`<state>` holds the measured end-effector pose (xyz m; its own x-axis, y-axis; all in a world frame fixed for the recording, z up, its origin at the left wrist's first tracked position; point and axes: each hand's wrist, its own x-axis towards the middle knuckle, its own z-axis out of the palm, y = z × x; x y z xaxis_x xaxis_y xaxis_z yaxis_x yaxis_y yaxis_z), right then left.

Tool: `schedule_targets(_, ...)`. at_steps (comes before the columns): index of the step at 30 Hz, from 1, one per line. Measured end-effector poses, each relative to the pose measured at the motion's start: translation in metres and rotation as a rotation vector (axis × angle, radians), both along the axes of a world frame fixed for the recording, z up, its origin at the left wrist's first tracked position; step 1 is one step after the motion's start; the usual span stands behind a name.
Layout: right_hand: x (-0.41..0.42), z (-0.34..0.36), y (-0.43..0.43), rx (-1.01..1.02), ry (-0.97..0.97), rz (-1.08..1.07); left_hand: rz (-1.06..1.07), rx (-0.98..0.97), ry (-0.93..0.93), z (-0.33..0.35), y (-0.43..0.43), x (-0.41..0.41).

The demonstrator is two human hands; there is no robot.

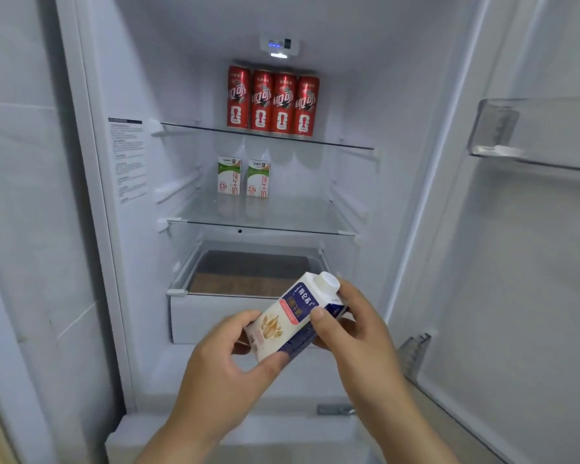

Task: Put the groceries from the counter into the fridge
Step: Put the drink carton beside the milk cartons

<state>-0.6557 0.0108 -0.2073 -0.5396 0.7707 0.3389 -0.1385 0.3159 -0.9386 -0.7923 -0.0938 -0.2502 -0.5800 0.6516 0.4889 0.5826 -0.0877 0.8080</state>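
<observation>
Left hand (pixel 221 356), right hand (pixel 359 323), both in a pinch on milk carton (pixel 292 316); fridge (pixel 181 78) with cans (pixel 273 102), small cartons (pixel 229 177).

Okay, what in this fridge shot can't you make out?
Head view:
Carton: its lower end and far side are covered by the left hand and right hand.
Label on the fridge wall: print too small to read.
Crisper drawer: front corner hidden behind the carton.
Door bin: cut off by the right edge.
Counter: outside the frame.
</observation>
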Motion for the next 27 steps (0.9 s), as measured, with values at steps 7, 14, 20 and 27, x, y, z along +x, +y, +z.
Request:
schedule_targets(7, -0.06, 0.029, 0.055, -0.068, 0.116, -0.003, 0.118, 0.065, 0.087, 0.027, 0.052, -0.036)
schedule_targets(14, -0.098, 0.049, 0.084, -0.097, 0.236, 0.006, 0.251, 0.173, 0.041, 0.047, 0.098, -0.061)
schedule_targets(20, -0.124, 0.06, 0.108, -0.098, 0.276, -0.081, 0.254, 0.136, 0.145, 0.059, 0.129, -0.084)
schedule_targets(27, -0.157, 0.082, 0.136, -0.043, 0.296, -0.159, 0.162, -0.049, 0.303, 0.08, 0.149, -0.148)
